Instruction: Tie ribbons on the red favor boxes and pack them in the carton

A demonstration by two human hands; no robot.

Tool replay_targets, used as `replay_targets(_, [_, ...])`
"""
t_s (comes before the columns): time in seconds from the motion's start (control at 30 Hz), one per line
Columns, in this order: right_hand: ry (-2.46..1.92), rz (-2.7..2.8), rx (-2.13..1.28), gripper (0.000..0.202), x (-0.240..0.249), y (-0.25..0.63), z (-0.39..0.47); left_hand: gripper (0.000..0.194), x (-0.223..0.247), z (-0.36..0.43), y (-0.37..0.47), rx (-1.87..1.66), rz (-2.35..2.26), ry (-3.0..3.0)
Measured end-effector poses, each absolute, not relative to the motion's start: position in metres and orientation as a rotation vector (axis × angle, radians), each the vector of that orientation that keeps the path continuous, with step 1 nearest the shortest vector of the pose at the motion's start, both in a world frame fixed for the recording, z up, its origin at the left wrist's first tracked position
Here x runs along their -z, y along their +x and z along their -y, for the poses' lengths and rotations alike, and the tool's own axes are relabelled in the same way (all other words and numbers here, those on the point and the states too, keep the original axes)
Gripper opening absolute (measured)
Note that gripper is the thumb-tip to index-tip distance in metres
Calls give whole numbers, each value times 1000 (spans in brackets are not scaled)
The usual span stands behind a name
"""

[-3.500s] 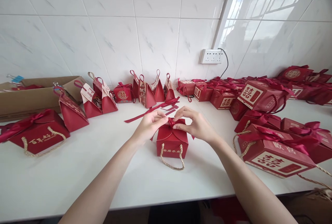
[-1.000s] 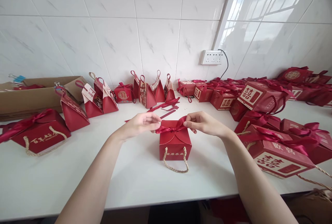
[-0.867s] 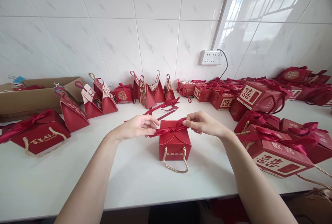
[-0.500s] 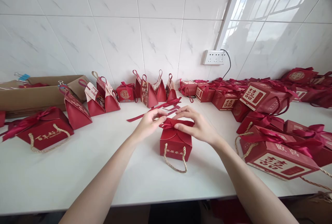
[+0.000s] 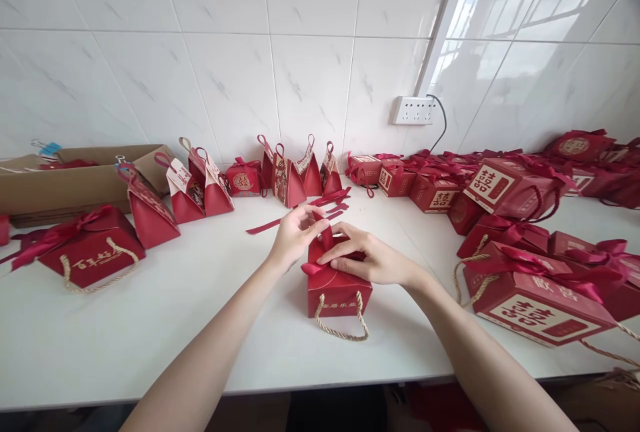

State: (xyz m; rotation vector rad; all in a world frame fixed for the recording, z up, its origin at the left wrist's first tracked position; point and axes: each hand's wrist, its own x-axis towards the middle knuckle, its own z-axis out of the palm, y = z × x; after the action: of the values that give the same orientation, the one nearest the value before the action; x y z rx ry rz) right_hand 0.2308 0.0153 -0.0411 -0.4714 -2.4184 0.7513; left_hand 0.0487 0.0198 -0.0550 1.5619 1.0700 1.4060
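Note:
A small red gift box [image 5: 336, 299] with a twisted cream rope handle [image 5: 345, 335] stands upright in front of me on the white table. Above its far left side, my left hand [image 5: 298, 235] pinches a red ribbon [image 5: 327, 233], lifting it in an upright loop. My right hand [image 5: 367, 255] lies over the box top, with its fingers bent onto the ribbon and lid; whether they grip the ribbon is partly hidden. A ribbon end sticks out at the left of the lid. Loose red ribbon strips [image 5: 320, 208] lie just behind.
Several red boxes with bows [image 5: 543, 292] crowd the right side. Upright triangular boxes [image 5: 289, 182] line the tiled wall. At left stand a red box [image 5: 95, 245] and an open cardboard carton [image 5: 85, 192]. A power strip [image 5: 415, 111] hangs on the wall.
My left hand has raised the ribbon into a loop. My right hand has shifted slightly down and left onto the lid, and the box has moved a little toward me.

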Motion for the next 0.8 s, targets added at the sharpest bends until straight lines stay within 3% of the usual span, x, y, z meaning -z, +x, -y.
replay_targets(0.33, [-526,2406,-826,22,40,231,-14,28,52,-16,53,-1350,-1174,1460])
replay_targets(0.47, [-546,2340,-1058,40,32,245,-17,32,53,-14,55,-1358,-1191,1434])
replay_targets(0.67, [-1046,1966,-1163,49,27,272,-33,39,53,-12,50,-1306,-1166,1437])
replay_targets(0.8, [-1179,2078,-1429,55,29,280,-38,39,46,-9,46,-1176,-1060,1511])
